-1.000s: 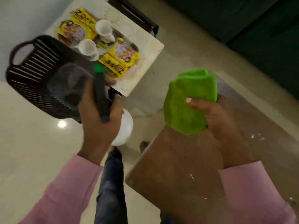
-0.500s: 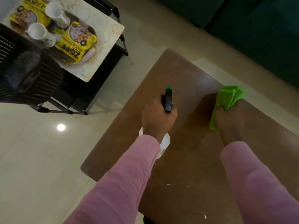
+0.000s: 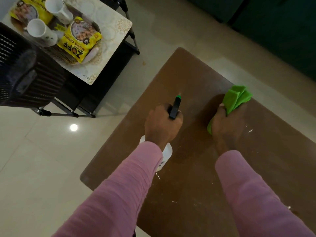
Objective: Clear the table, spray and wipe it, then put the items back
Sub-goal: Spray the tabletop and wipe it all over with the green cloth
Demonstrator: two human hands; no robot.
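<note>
A brown table (image 3: 196, 79) fills the middle and right, dotted with small white crumbs. My left hand (image 3: 162, 124) grips a white spray bottle (image 3: 166, 151) by its black head, whose green nozzle (image 3: 178, 97) points at the far end of the table. My right hand (image 3: 225, 124) holds a folded green cloth (image 3: 236, 98) just above the tabletop. On a pale side table (image 3: 109, 26) at the upper left lie two white cups (image 3: 39, 29) and yellow snack packets (image 3: 80, 43).
A black slatted chair (image 3: 25, 74) stands at the left, beside the side table's dark metal frame (image 3: 68, 113). Glossy cream floor tiles (image 3: 42, 159) surround the tables. A dark green sofa (image 3: 273, 23) runs along the upper right.
Both hands moved from the side table over to the brown table in the first half second. Since then they have barely shifted, with the nozzle still aimed at the tabletop.
</note>
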